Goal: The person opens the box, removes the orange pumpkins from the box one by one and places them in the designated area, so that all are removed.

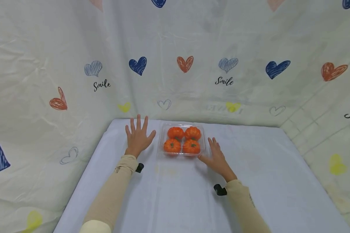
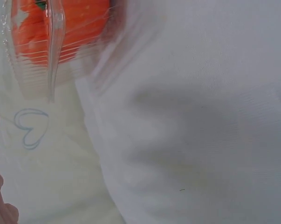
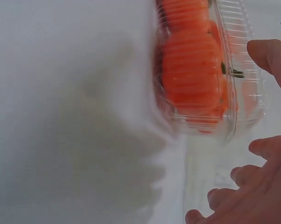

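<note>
A clear plastic clamshell box (image 1: 183, 154) lies at the far side of the white table, holding several small orange pumpkins (image 1: 191, 146) in two rows. To the left of the box, my left hand (image 1: 138, 138) is spread flat with fingers apart and holds nothing. My right hand (image 1: 217, 158) is at the box's right side, fingers extended, the thumb tip close to its near right corner. In the right wrist view, ridged box walls show the pumpkins inside, with the right thumb (image 3: 266, 52) beside the lid. Only a bit of the left hand (image 2: 1, 200) appears in the left wrist view.
White cloth covers the table (image 1: 169, 200). Behind and beside it hangs a pale curtain (image 1: 198, 38) printed with hearts and "Smile" lettering. Both forearms wear beige sleeves (image 1: 110, 191), each with a small black device (image 1: 220, 190) at the wrist.
</note>
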A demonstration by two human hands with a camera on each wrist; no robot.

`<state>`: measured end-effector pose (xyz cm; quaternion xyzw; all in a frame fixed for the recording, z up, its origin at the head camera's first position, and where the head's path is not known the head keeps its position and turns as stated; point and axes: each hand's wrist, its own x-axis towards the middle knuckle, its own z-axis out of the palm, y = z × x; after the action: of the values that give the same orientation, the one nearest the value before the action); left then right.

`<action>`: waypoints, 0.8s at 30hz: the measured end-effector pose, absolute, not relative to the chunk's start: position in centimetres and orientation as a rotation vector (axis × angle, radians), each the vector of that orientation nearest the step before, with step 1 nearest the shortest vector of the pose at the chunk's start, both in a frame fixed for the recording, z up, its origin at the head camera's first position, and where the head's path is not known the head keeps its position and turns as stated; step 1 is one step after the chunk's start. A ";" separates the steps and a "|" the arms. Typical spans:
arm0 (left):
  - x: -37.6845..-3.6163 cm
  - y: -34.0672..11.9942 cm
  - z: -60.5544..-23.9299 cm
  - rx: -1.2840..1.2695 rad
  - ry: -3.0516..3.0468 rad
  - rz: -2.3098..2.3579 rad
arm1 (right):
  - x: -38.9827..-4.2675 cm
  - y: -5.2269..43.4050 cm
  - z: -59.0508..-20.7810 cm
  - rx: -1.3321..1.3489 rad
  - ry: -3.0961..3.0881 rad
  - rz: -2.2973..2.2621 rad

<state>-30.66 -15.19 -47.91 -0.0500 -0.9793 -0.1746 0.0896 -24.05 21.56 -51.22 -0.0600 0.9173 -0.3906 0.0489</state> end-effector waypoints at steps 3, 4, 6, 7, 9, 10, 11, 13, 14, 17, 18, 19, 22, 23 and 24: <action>-30.6 -15.2 -47.9 -0.142 -2.927 -0.521 | -23.9 21.3 -51.7 -0.163 2.748 -1.209; -30.6 -15.3 -48.0 -0.139 -2.931 -0.515 | -23.8 21.2 -51.8 -0.156 2.731 -1.218; -30.5 -15.3 -48.0 -0.134 -2.934 -0.505 | -23.8 21.1 -52.1 -0.139 2.701 -1.238; -30.5 -15.3 -48.0 -0.133 -2.934 -0.506 | -23.7 21.0 -52.3 -0.131 2.689 -1.253; -30.5 -15.3 -47.9 -0.128 -2.940 -0.499 | -23.7 20.9 -52.5 -0.123 2.669 -1.286; -30.5 -15.3 -47.9 -0.126 -2.942 -0.498 | -23.7 20.8 -52.6 -0.123 2.665 -1.298; -30.5 -15.3 -47.8 -0.126 -2.941 -0.498 | -23.7 20.7 -52.6 -0.123 2.662 -1.312; -30.5 -15.3 -47.8 -0.125 -2.943 -0.505 | -23.7 20.6 -52.8 -0.122 2.659 -1.327; -30.5 -15.4 -47.8 -0.124 -2.944 -0.507 | -23.7 20.5 -52.8 -0.121 2.660 -1.329; -30.3 -15.4 -47.9 -0.131 -2.932 -0.523 | -23.8 20.4 -53.1 -0.104 2.655 -1.344; -30.3 -15.4 -47.9 -0.132 -2.929 -0.529 | -23.8 20.4 -53.2 -0.098 2.653 -1.346; -30.2 -15.4 -47.9 -0.133 -2.925 -0.530 | -23.8 20.4 -53.3 -0.093 2.651 -1.349; -30.0 -15.4 -47.9 -0.135 -2.915 -0.543 | -23.8 20.3 -53.5 -0.080 2.641 -1.365; -30.0 -15.4 -48.0 -0.133 -2.915 -0.545 | -23.8 20.3 -53.6 -0.077 2.641 -1.367; -30.0 -15.4 -48.0 -0.131 -2.914 -0.548 | -23.8 20.2 -53.6 -0.077 2.641 -1.371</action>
<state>-29.97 -15.37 -48.03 -0.0441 -0.9781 -0.1840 0.0869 -23.77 20.25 -53.63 -0.0257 0.8843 -0.4589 0.0822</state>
